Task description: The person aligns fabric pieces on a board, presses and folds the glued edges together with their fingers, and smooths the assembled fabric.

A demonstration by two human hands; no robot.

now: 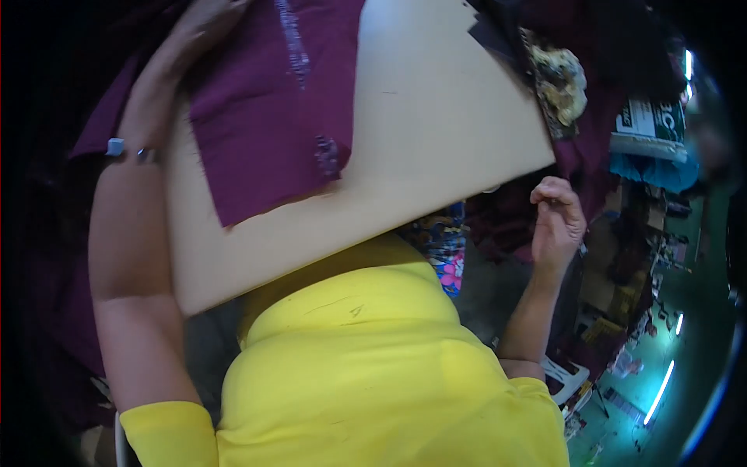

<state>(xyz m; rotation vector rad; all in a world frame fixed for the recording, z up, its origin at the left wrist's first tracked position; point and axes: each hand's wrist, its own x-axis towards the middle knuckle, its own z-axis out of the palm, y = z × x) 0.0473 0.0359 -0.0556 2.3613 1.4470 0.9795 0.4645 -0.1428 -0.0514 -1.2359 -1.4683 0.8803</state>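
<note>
A maroon cloth piece point(268, 132) lies over the left part of a pale board-like tabletop point(420, 117). It has a line of glittery trim near the top and a small dark sparkly patch at its lower corner. My left hand point(210, 19) is at the top edge of the view, beside the upper end of this cloth. Its fingers are mostly cut off, so their grip cannot be made out. My right hand point(556, 222) is off the board's right corner, fingers curled in toward the palm. Nothing shows in it.
Dark maroon fabric point(498, 222) hangs beyond the board's right edge. A crumpled yellowish-white bundle point(560, 82) rests at the upper right. Farther right are a green and white package point(650, 121) and a white plastic chair point(566, 379) on a green floor point(669, 311).
</note>
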